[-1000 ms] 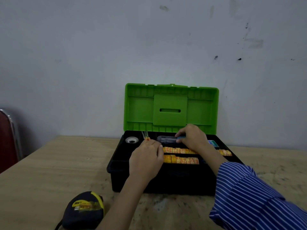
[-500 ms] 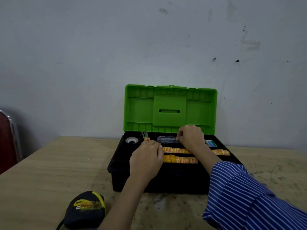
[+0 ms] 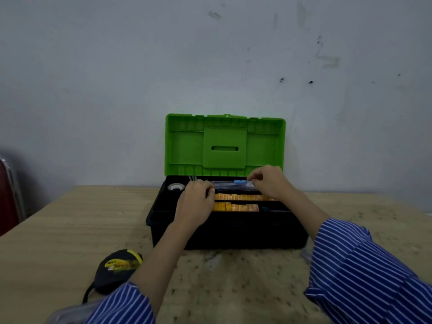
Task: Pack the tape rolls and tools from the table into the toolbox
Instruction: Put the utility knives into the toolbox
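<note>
- The toolbox sits on the table with its green lid standing open against the wall; every place below is given from this box.
- Along the far side of its top tray lies a long clear case with a blue part, its long axis running left to right, parallel to the box's front wall.
- The right hand is at the case's right end, fingers pinched narrow there; it appears to hold that end.
- The left hand is at the case's left end, fingers curled and touching it or just beside it; whether it grips cannot be told.
- So the case lies between the two hands, and the next move looks like settling it down into the rear slot with both ends level.
- Just nearer than the case, two rows of orange-yellow pieces fill the middle slots, also lengthwise.
- In the tray's far-left corner sits a white tape roll, with thin upright pieces just to its right, close to the left knuckles; they could snag.
- A black-and-yellow tape measure lies on the table in front of the box's left corner, not yet packed and nearer the left arm.
</note>
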